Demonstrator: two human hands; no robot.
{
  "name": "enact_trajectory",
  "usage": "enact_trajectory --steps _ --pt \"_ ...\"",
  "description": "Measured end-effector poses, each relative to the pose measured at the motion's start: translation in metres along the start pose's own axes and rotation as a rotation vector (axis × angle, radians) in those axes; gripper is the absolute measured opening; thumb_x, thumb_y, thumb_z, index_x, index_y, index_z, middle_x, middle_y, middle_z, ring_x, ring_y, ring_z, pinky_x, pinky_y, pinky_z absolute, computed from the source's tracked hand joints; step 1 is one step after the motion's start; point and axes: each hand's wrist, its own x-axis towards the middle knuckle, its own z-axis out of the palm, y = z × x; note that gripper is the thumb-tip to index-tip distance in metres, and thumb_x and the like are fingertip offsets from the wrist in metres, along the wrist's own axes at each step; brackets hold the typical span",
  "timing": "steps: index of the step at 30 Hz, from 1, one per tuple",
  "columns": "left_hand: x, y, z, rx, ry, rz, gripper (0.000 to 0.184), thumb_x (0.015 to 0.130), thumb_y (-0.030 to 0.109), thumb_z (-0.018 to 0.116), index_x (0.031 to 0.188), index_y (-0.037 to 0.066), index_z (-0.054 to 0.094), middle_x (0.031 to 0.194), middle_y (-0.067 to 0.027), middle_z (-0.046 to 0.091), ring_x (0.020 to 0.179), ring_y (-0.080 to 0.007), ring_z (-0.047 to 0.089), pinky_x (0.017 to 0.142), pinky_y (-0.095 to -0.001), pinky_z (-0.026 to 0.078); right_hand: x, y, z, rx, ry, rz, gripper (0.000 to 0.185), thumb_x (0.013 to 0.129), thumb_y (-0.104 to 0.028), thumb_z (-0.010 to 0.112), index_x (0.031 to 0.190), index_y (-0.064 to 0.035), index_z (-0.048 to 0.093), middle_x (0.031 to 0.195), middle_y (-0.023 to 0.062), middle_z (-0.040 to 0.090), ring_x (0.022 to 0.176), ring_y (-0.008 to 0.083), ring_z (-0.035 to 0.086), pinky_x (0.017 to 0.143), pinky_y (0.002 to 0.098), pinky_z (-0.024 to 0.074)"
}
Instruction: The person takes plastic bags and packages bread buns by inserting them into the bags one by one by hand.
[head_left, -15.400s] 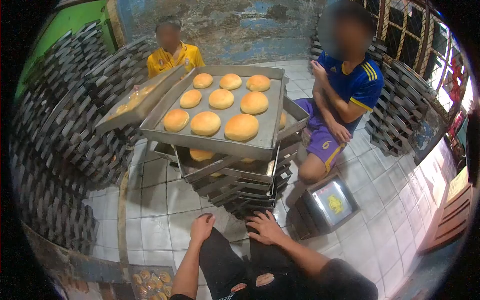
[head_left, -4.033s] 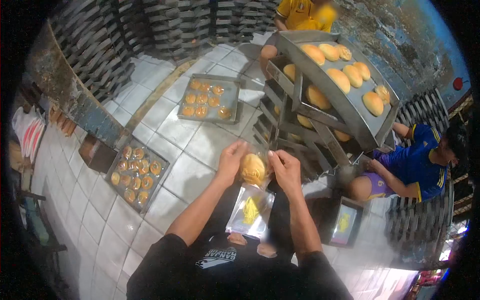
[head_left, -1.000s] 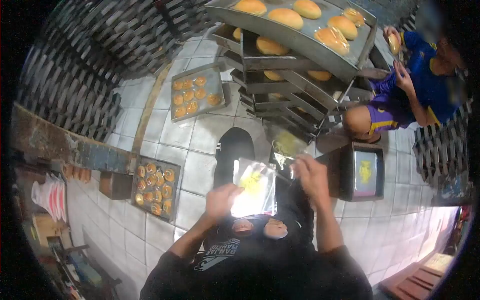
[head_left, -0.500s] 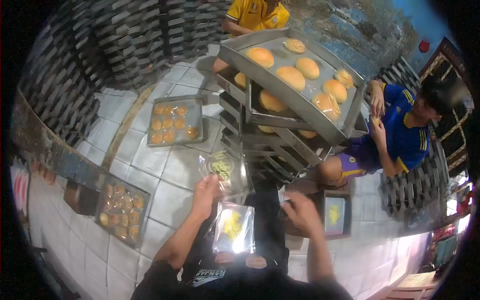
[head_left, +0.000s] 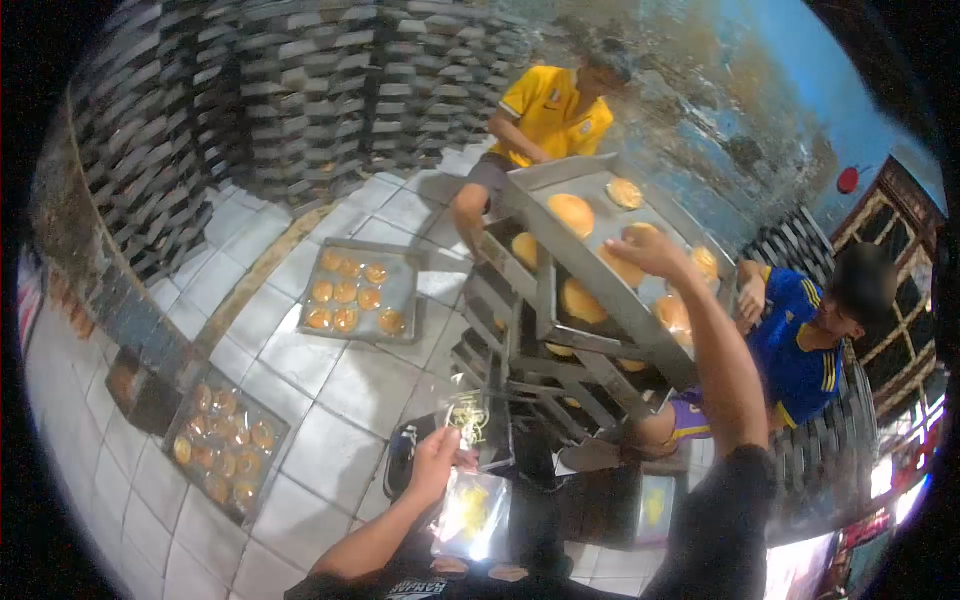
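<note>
"Tiled floor [head_left: 335,450], and what crowds it?"

"Stacked trays [head_left: 600,345], with a person in yellow [head_left: 560,115] behind and one in blue [head_left: 800,350] beside them."

"Any open room?"

"Bare tiles between the stack and two floor trays [head_left: 403,285]. Right forearm [head_left: 715,350] crosses the top tray's raised wall [head_left: 590,268]."

"Fingers?"

"Right hand [head_left: 650,250]: curled over a bun [head_left: 622,270] in the top tray, opening and grip unclear. Left hand [head_left: 433,465]: pinched shut on a clear bag [head_left: 467,418]."
</note>
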Motion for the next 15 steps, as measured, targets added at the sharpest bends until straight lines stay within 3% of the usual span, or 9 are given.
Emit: enact_trajectory --steps 3,4,6,9,10,11,12,14,15 --pt "-0.004 0.005 0.001 0.003 -0.056 -0.013 0.029 0.111 0.028 0.049 0.107 0.001 0.06 0.089 -0.0157 0.073 0.072 -0.0204 0.073 0.067 -0.0316 0.061 -0.03 -0.008 -0.017 0.112 0.027 -0.099 0.079 0.087 -0.059 0.075 0.135 0.0037 0.064 0.134 0.0244 0.066 0.129 0.0336 0.061 0.109 0.0408 0.0451" --pt "-0.003 0.007 0.003 0.03 -0.042 -0.014 0.03 0.111 0.027 0.048 0.108 0.0 0.06 0.09 -0.0161 0.073 0.074 -0.0204 0.073 0.068 -0.0318 0.061 -0.046 -0.02 -0.024 0.271 -0.088 -0.101 0.079 0.085 -0.054 0.079 0.136 0.0031 0.062 0.13 0.0232 0.067 0.123 0.0318 0.063 0.106 0.0417 0.0464" --pt "-0.002 0.009 0.003 -0.043 -0.068 -0.024 0.031 0.111 0.028 0.049 0.11 -0.001 0.059 0.097 -0.0176 0.074 0.081 -0.022 0.075 0.072 -0.033 0.061 -0.083 -0.033 -0.031 0.335 -0.067 -0.034 0.073 0.087 -0.05 0.079 0.135 0.0027 0.061 0.126 0.0206 0.067 0.117 0.0293 0.064 0.102 0.0403 0.0477" --pt "-0.001 0.026 0.015 -0.22 0.062 -0.136 0.029 0.109 0.029 0.053 0.116 0.001 0.057 0.103 -0.0184 0.074 0.092 -0.0278 0.075 0.077 -0.038 0.061 -0.096 -0.002 -0.015 0.565 0.105 -0.15 0.063 0.092 -0.039 0.075 0.136 0.0018 0.057 0.119 0.0146 0.066 0.107 0.0233 0.064 0.095 0.0362 0.0495" --pt "0.003 0.033 0.016 -0.318 0.078 -0.145 0.029 0.108 0.028 0.056 0.12 0.001 0.055 0.105 -0.019 0.073 0.096 -0.03 0.074 0.078 -0.0408 0.061 -0.116 -0.015 -0.022 0.43 0.304 -0.051 0.059 0.092 -0.033 0.075 0.137 0.0012 0.056 0.12 0.0128 0.066 0.109 0.0216 0.064 0.097 0.0335 0.0492" --pt "0.009 0.041 0.016 -0.324 0.102 -0.145 0.029 0.108 0.028 0.056 0.12 0.001 0.055 0.105 -0.019 0.073 0.096 -0.03 0.074 0.078 -0.0408 0.061 -0.152 -0.036 -0.024 0.543 0.471 -0.178 0.059 0.091 -0.028 0.076 0.138 0.0008 0.055 0.122 0.0117 0.066 0.11 0.0204 0.064 0.099 0.0323 0.0483" --pt "0.014 0.05 0.016 -0.377 0.128 -0.144 0.028 0.107 0.026 0.058 0.12 0.002 0.056 0.109 -0.0197 0.071 0.1 -0.0313 0.073 0.082 -0.0429 0.06 -0.178 -0.055 -0.018 0.728 0.499 -0.149 0.061 0.089 -0.025 0.077 0.14 -0.0003 0.054 0.123 0.0119 0.067 0.11 0.0206 0.066 0.098 0.0332 0.0508" --pt "0.027 0.058 0.013 -0.431 0.163 -0.114 0.028 0.105 0.025 0.06 0.12 0.002 0.057 0.114 -0.0203 0.07 0.105 -0.0326 0.072 0.085 -0.045 0.06 -0.215 -0.078 0.017 1.143 0.359 -0.187 0.07 0.082 -0.028 0.082 0.138 0.0011 0.051 0.122 0.0157 0.066 0.111 0.0253 0.066 0.099 0.039 0.0519" --pt "0.042 0.051 0.008 -0.443 0.17 -0.152 0.028 0.104 0.024 0.062 0.12 0.002 0.057 0.117 -0.0195 0.069 0.106 -0.0326 0.071 0.088 -0.0456 0.06 -0.234 -0.086 0.041 1.216 0.253 -0.141 0.071 0.079 -0.024 0.085 0.137 -0.0016 0.052 0.121 0.0132 0.067 0.109 0.0243 0.067 0.1 0.039 0.0535"
